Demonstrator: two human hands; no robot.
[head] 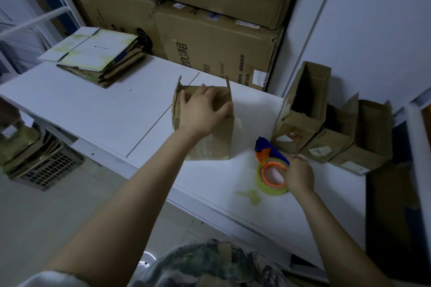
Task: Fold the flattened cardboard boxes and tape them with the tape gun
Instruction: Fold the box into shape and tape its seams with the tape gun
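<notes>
A small brown cardboard box stands on the white table with two flaps sticking up at its far end. My left hand lies over its top, fingers spread and thumb against the right edge. The tape gun, blue and orange with a yellowish tape roll, rests on the table right of the box. My right hand holds it at the roll's right side. A stack of flattened boxes lies at the table's far left.
Several folded open boxes lie on their sides at the right against the wall. Large cartons are stacked behind the table. A crate with cardboard stands on the floor at left. A dark panel borders the table's right end.
</notes>
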